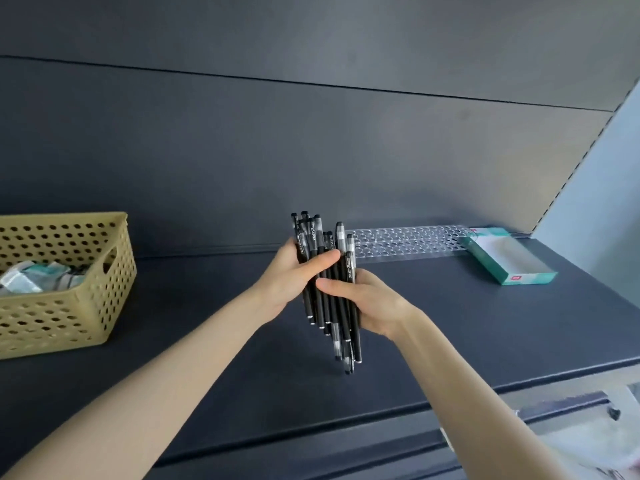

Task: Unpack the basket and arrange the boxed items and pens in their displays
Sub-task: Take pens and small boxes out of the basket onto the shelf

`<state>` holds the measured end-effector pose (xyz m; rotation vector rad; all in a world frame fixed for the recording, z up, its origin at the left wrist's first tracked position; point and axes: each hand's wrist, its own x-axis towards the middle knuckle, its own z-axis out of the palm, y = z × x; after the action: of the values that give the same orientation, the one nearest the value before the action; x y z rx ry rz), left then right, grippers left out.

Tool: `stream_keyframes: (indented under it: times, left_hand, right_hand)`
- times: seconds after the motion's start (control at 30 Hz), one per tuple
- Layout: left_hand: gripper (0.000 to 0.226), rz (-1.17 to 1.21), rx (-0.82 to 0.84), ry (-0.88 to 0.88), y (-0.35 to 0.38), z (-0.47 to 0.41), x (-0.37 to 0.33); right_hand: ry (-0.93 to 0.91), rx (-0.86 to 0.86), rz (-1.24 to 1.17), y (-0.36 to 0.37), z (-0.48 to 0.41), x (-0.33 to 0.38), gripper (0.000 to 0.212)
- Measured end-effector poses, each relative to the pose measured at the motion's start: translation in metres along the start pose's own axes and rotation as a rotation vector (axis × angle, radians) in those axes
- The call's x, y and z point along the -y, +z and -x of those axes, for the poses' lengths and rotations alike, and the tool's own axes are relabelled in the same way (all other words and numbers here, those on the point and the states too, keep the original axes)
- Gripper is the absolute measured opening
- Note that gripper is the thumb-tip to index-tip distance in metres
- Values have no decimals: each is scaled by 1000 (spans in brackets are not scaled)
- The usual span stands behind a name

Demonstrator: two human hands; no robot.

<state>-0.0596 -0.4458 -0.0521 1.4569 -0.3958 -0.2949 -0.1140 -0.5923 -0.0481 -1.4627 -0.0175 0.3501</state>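
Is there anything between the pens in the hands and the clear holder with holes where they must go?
Nothing visible does. The left hand and right hand hold the pens just before the clear holder. The green box lies at its right end, off that path.

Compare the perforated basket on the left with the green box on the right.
The basket is tan with hole-dotted walls; the green box has solid walls. The basket holds packets; the green box looks empty. The basket is taller, the green box shallow. Both are open-topped and rest on the dark shelf.
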Motion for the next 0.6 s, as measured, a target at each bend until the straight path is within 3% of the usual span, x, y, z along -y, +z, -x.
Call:
stream_keyframes:
  times: [0.27,0.5,0.53,0.6]
  left_hand:
    - [36,-102,-70,-45,0,-59,43]
    - [16,-276,-196,-83,-6,-74,64]
    - [18,-318,-225,-93,-6,-73,65]
    - [41,-433,-270,-116,-4,-70,67]
  right_hand:
    - [7,7,93,-47,-54,-16,31]
    - [-63,-166,429,-70,-82,-28,37]
    - [-94,-187,487,-75,-83,-31,38]
    - [-150,-230,635,-81,-84,-36,40]
